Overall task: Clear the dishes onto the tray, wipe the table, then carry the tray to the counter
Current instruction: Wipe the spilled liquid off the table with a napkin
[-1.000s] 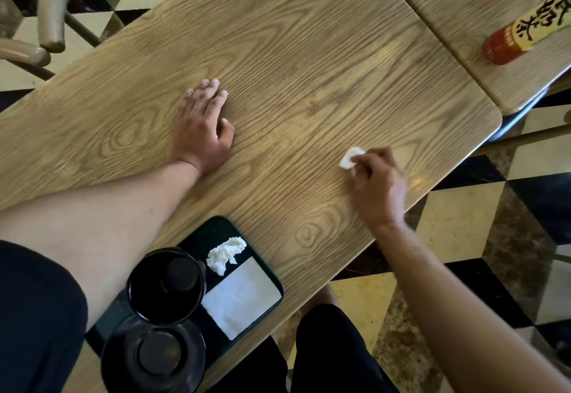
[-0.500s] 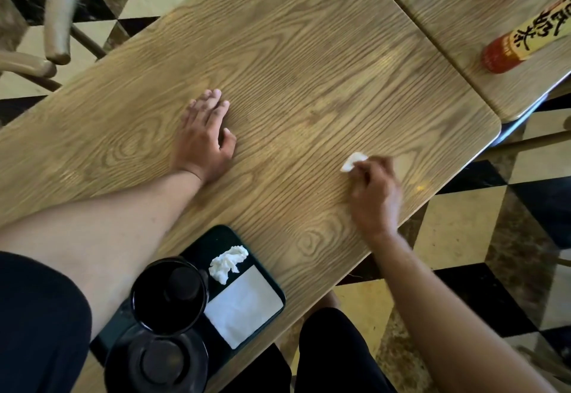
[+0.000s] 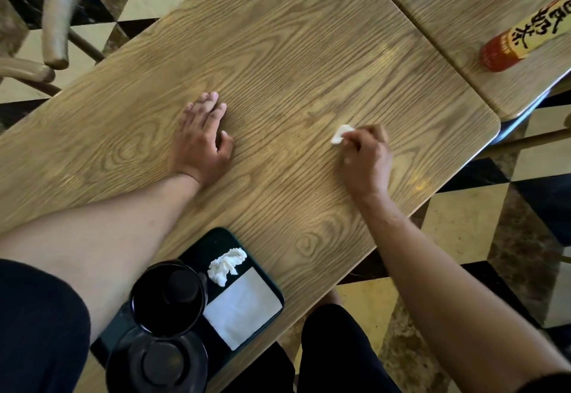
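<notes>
Wood-grain table (image 3: 278, 52): we brace with the flat, open left hand (image 3: 200, 142); right hand (image 3: 366, 157), pinching the tissue wad (image 3: 341, 133), should press evenly across it.

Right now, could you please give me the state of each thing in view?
Left hand: flat on the table, empty.
Right hand: pinching a tissue against the table.
Tray: at the near edge, loaded.
Bowl: upright on the tray.
Wad: crumpled on the tray.
Napkin: flat on the tray.
Bottle: lying on the next table.

L hand (image 3: 202, 142) flat, palm down, arm extended; R hand (image 3: 367, 157) fingers (image 3: 350, 136) curled in a pinch.
</notes>
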